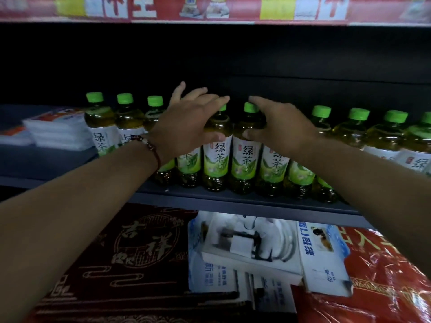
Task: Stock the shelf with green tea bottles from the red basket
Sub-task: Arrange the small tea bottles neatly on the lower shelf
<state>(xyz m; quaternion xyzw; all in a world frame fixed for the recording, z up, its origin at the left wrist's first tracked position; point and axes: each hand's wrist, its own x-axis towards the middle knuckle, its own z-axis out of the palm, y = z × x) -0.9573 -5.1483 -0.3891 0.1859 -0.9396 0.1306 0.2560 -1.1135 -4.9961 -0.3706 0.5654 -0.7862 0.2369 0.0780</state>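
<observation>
A row of green tea bottles with green caps and white-green labels stands along the dark shelf [233,199]. My left hand [186,127] rests on one middle bottle [217,159], thumb on its shoulder and fingers spread straight above the cap. My right hand [277,127] holds the neighbouring bottle [245,162], with the thumb in front on its shoulder and the fingers behind its neck. Both bottles stand upright on the shelf, touching each other. More bottles [349,129] continue to the right and others [102,127] to the left. The red basket is out of view.
White flat packets [58,129] are stacked on the shelf left of the bottles. The lower shelf holds a dark red patterned box [130,252], white-blue packages [251,250] and a red wrapped pack [384,276]. A red price strip [210,8] runs overhead.
</observation>
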